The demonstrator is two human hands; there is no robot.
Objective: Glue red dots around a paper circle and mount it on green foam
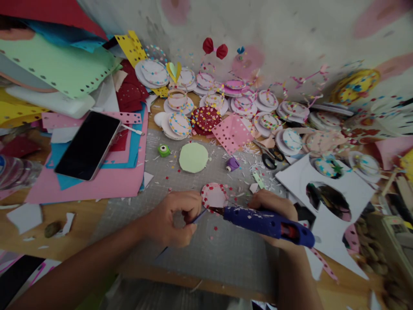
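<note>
A dark blue hot glue gun [251, 219] lies in my right hand [277, 211], whose fingers are wrapped round it. Its tip points left at the lower edge of a small pink paper circle [217, 197] rimmed with red stars; whether they touch I cannot tell. My left hand [177, 215], left of the circle, pinches a thin dark blue pointed tool [199, 216], one end near the glue gun's tip. Beyond my hands, a pale green paper disc [193, 157] lies on the grey cutting mat [129, 232], between a green paper punch [164, 150] and a purple punch [232, 164].
Decorated paper hats [179, 104] crowd the back against the wall. A phone [88, 144] rests on coloured paper sheets [129, 185] at left. Scissors [271, 156] and a white sheet with cut-out holes [348, 193] lie to the right, among paper scraps.
</note>
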